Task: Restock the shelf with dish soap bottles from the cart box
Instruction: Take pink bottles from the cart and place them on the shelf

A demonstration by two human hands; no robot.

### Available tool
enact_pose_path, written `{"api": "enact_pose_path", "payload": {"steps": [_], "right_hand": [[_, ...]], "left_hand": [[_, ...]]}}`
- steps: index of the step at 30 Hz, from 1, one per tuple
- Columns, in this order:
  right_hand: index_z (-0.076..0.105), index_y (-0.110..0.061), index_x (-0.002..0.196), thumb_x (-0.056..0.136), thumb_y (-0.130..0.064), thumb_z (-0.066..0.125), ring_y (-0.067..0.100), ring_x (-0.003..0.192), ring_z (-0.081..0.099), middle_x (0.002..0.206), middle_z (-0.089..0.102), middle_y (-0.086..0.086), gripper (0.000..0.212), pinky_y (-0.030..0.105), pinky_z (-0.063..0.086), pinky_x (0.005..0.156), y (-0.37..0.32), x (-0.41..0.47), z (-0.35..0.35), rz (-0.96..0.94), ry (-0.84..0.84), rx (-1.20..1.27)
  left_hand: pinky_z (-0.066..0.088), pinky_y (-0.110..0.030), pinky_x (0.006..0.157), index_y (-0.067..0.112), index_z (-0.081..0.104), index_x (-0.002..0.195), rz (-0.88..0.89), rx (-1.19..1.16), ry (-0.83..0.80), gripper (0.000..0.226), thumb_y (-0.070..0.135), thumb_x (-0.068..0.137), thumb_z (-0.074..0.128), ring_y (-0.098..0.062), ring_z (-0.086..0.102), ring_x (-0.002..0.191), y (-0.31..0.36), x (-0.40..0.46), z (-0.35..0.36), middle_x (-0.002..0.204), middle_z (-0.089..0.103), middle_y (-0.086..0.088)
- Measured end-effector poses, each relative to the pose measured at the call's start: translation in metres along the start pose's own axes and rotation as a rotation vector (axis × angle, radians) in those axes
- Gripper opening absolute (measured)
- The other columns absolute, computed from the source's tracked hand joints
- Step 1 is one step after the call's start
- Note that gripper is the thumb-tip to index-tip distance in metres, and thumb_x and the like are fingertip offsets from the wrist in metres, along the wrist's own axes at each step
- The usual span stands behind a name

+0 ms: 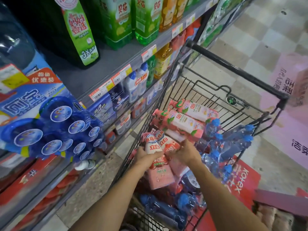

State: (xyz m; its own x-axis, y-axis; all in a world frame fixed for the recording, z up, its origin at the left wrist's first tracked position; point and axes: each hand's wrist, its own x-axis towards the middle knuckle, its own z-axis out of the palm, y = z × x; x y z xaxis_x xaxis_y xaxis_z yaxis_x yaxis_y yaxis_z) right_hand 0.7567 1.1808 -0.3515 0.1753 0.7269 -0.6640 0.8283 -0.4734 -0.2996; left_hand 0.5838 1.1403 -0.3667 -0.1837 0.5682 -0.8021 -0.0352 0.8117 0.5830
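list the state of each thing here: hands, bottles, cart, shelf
left hand: grips a pink bottle
right hand: grips the second pink bottle
pink bottles in hands: side by side, above the cart's load
pink bottle packs: lying flat in the cart
cart: loaded, beside the shelf
shelf: partly stocked

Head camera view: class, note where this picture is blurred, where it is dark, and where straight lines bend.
Head view: the blue packs at near left are smeared by blur, while the pink bottles in both hands stay readable; the shelf recess at upper left falls into deep shadow; wide-angle distortion leans the shelf edges and the cart rim.
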Motion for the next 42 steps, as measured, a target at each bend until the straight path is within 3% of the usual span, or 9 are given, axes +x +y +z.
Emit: {"api": "enact_pose_path", "payload": {"steps": [5,9,13,16,24,28,33,37,42], "right_hand": [[0.056,-0.028,0.123,0.066,-0.052,0.088,0.015,0.086,0.069,0.106,0.069,-0.006,0.069,0.031,0.055,0.073,0.033,-0.062,0.009,-0.132,0.125,0.364],[0.060,-0.038,0.111,0.060,-0.055,0.089,0.011,0.084,0.071,0.096,0.070,-0.013,0.061,0.034,0.058,0.075,0.037,-0.100,0.010,-0.247,0.159,0.494],[0.072,-0.015,0.111,0.073,-0.023,0.089,0.003,0.073,0.072,0.086,0.077,-0.007,0.042,0.023,0.057,0.061,0.036,-0.142,0.019,-0.406,0.053,0.729],[0.073,-0.023,0.101,0.075,-0.010,0.086,0.019,0.080,0.074,0.086,0.079,-0.004,0.032,0.039,0.061,0.072,0.033,-0.177,0.033,-0.521,-0.026,0.841],[0.062,-0.011,0.118,0.063,-0.013,0.093,0.026,0.095,0.072,0.106,0.076,0.009,0.063,0.045,0.059,0.085,-0.005,-0.267,0.078,-0.850,-0.295,0.878],[0.060,-0.015,0.113,0.065,0.000,0.090,0.011,0.087,0.073,0.100,0.076,0.004,0.058,0.023,0.057,0.073,-0.047,-0.311,0.107,-0.957,-0.420,0.847],[0.061,-0.015,0.112,0.056,-0.005,0.092,0.015,0.091,0.072,0.104,0.076,0.002,0.064,0.027,0.056,0.079,-0.102,-0.388,0.163,-1.097,-0.619,0.744],[0.061,-0.018,0.107,0.062,0.009,0.084,0.006,0.086,0.072,0.097,0.077,-0.009,0.058,0.020,0.055,0.073,-0.138,-0.476,0.225,-1.169,-0.818,0.668],[0.062,-0.018,0.111,0.053,-0.006,0.086,0.010,0.092,0.072,0.102,0.077,-0.005,0.063,0.022,0.056,0.074,-0.162,-0.596,0.315,-1.219,-0.995,0.568]], "left_hand": [[0.058,-0.033,0.073,0.022,0.049,0.096,0.263,0.062,0.125,0.063,0.019,0.053,0.096,-0.015,0.067,0.079,-0.004,-0.048,-0.019,0.092,0.069,0.000],[0.046,-0.008,0.050,0.014,0.049,0.101,0.408,0.038,0.123,0.059,0.002,0.061,0.091,-0.004,0.061,0.069,-0.010,-0.097,-0.037,0.087,0.066,0.003],[0.054,-0.016,0.059,0.017,0.050,0.103,0.510,-0.041,0.160,0.061,-0.002,0.060,0.090,-0.007,0.067,0.076,-0.033,-0.150,-0.060,0.095,0.070,0.001],[0.059,-0.027,0.070,0.023,0.052,0.103,0.578,-0.105,0.233,0.065,-0.002,0.058,0.091,-0.009,0.071,0.080,-0.059,-0.188,-0.087,0.098,0.073,-0.001],[0.052,-0.015,0.060,0.019,0.061,0.103,0.683,-0.264,0.434,0.060,-0.011,0.059,0.086,-0.001,0.071,0.074,-0.132,-0.302,-0.170,0.088,0.076,0.009],[0.055,-0.017,0.065,0.023,0.063,0.104,0.725,-0.324,0.558,0.063,-0.012,0.057,0.086,-0.003,0.072,0.079,-0.165,-0.347,-0.214,0.092,0.077,0.011],[0.058,-0.023,0.072,0.023,0.065,0.111,0.779,-0.489,0.758,0.073,0.011,0.044,0.094,-0.007,0.072,0.086,-0.219,-0.412,-0.276,0.100,0.077,0.006],[0.059,-0.023,0.071,0.030,0.066,0.110,0.813,-0.501,0.963,0.065,-0.013,0.064,0.081,-0.003,0.070,0.082,-0.284,-0.475,-0.334,0.095,0.077,0.011],[0.059,-0.030,0.079,0.039,0.072,0.106,0.824,-0.566,1.115,0.067,0.010,0.050,0.095,-0.013,0.070,0.093,-0.377,-0.556,-0.408,0.106,0.076,0.004]]}}
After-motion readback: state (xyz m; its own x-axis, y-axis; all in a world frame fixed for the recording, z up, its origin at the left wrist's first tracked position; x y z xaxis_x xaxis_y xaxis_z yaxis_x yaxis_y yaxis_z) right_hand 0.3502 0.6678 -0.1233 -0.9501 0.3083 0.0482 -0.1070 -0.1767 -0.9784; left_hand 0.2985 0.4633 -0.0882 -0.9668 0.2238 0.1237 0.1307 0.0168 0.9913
